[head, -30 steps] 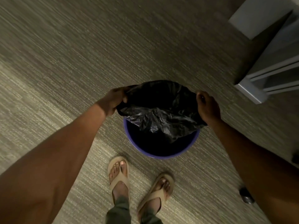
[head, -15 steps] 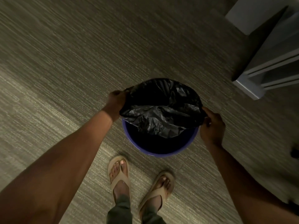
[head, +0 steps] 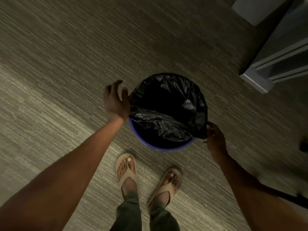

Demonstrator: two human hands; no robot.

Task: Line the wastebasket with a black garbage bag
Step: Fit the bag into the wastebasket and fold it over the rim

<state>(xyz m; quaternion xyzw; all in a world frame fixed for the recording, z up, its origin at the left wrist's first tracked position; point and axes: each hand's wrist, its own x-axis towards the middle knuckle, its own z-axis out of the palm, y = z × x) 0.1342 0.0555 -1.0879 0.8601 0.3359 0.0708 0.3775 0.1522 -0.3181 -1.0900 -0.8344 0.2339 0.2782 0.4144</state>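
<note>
**Bag half over the rim**

The bin [head: 160, 146] stands on the carpet [head: 66, 64] just ahead of the feet. The bag [head: 166, 105] is folded over its far and side rim; the near rim shows bare blue. Left hand [head: 116, 100] is spread open beside the bag's edge, holding nothing. Right hand [head: 215, 137] pinches the bag's right edge. Next, I judge: draw the near edge over the lip. Floor all round is open; furniture [head: 260, 82] is well apart.

1 head-worn view looks steeply down, close above the carpet [head: 66, 64] and feet [head: 126, 170].
</note>
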